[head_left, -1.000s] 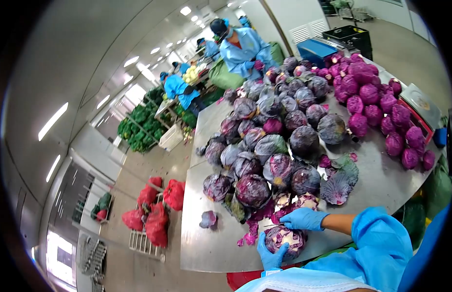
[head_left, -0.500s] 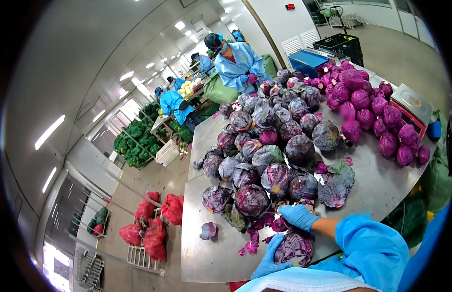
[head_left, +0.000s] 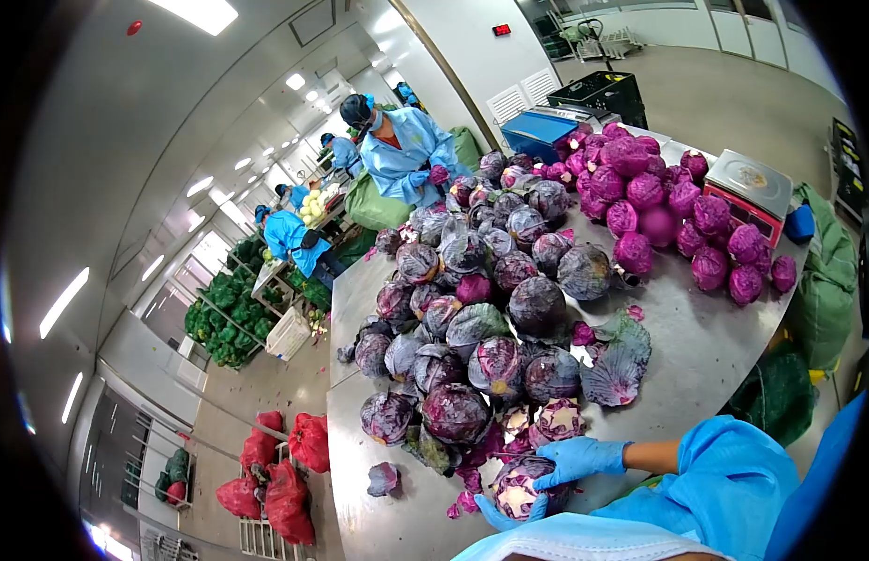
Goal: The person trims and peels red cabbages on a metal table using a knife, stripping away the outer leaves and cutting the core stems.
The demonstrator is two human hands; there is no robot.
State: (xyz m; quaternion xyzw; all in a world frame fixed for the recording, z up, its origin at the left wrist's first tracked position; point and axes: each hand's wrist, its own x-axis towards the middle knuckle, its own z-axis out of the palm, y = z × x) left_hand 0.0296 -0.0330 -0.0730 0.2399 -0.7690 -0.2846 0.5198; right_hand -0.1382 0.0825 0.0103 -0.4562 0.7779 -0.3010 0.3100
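Both my hands are on a red cabbage (head_left: 517, 490) with a cut, pale stem side, near the table's front edge. My right hand (head_left: 580, 460), in a blue glove, rests on its upper right with the fingers bent over it. Low on its left and underneath, my left hand (head_left: 511, 516) holds it with fingers curved round. Whether my right hand also has a knife in it cannot be seen. Purple leaf scraps (head_left: 469, 479) lie just left of the cabbage, and a trimmed head (head_left: 558, 421) sits behind it. The dark cabbage pile (head_left: 456, 413) rises beyond.
Peeled purple cabbages (head_left: 645, 191) are heaped at the back right, beside a scale (head_left: 748, 182) and a blue box (head_left: 539, 134). A large loose leaf (head_left: 618, 365) lies on the steel table (head_left: 682, 348). A co-worker (head_left: 405, 154) stands across it. Red sacks (head_left: 287, 500) are at floor left.
The view has turned, so the table appears shifted left. My right hand has moved from behind the cabbage onto it, and the cut stem side, turned away half a second ago, shows again.
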